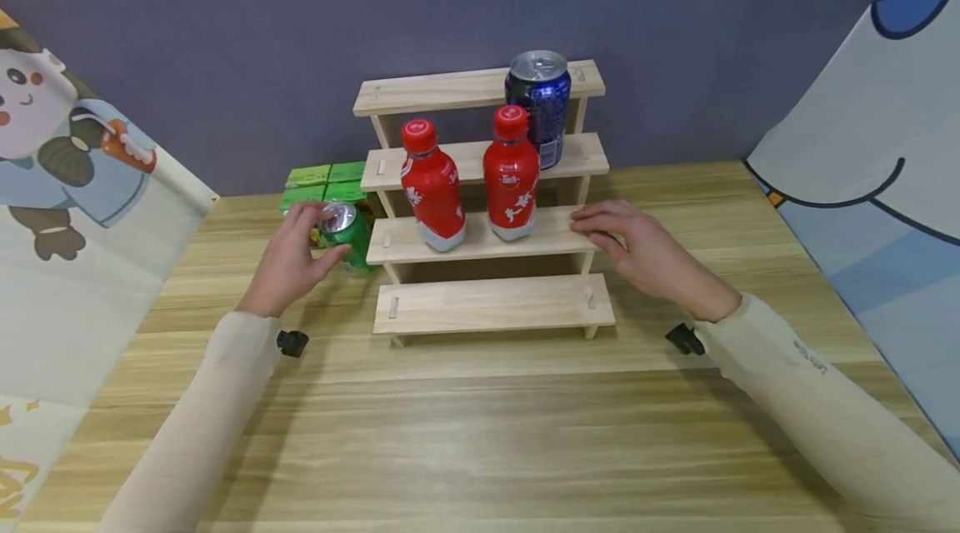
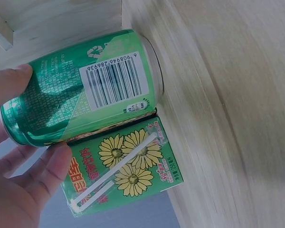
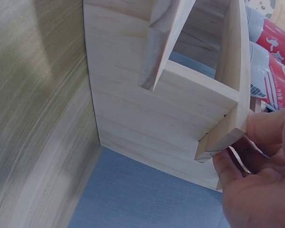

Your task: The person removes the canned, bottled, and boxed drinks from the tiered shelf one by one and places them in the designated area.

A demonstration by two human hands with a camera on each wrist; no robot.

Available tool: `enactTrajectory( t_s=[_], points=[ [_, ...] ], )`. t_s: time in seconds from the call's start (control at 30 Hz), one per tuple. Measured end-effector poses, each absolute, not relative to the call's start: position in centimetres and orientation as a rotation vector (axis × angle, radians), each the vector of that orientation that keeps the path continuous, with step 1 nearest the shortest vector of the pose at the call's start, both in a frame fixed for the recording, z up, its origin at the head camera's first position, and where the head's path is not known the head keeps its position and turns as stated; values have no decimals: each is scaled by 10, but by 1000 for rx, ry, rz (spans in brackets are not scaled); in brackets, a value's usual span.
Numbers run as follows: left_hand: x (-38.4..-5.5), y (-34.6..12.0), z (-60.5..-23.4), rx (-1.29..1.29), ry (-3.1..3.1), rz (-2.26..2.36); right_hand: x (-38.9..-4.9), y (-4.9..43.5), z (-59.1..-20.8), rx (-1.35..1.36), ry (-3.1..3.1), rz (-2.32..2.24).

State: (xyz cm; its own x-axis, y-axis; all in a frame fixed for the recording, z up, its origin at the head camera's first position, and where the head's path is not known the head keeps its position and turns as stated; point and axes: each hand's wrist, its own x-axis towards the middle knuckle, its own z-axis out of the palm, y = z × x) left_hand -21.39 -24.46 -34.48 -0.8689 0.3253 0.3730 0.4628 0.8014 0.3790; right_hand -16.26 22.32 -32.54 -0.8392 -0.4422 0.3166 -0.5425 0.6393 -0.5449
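Observation:
My left hand [image 1: 285, 258] holds a green can [image 1: 352, 237] near its top, thumb on one side and fingers on the other. In the left wrist view, the can [image 2: 85, 88] shows a barcode and stands beside a green drink carton [image 2: 128, 166] with yellow flowers and a straw. At the right end of a stepped wooden shelf [image 1: 480, 304], my right hand [image 1: 630, 246] grips the end of the second board from the bottom. In the right wrist view, the thumb and fingers close around that board end [image 3: 223, 135].
Two red bottles [image 1: 438, 200] with red caps stand on the second board from the bottom. A dark blue can [image 1: 551, 112] is one board higher, at the right. Several green cartons [image 1: 307, 176] are grouped left of the shelf. Behind rises a grey-blue wall [image 1: 285, 42].

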Motion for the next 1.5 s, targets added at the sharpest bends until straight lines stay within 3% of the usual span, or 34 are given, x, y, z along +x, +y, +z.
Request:
enactTrajectory(
  t_s=[0.6,0.87,1.17,1.5],
  points=[
    [-210,-243,-327,-629,-2703,-734,-163,224,-326,829,-2699,989],
    [-203,-211,-248,-840,-2431,-682,-163,225,-326,829,-2698,998],
    [-192,-131,-142,-1033,-2377,-558,-161,227,-326,819,-2700,1013],
    [-200,-54,-95,-1155,-2749,-210,-161,226,-325,850,-2684,1020]
  ],
)
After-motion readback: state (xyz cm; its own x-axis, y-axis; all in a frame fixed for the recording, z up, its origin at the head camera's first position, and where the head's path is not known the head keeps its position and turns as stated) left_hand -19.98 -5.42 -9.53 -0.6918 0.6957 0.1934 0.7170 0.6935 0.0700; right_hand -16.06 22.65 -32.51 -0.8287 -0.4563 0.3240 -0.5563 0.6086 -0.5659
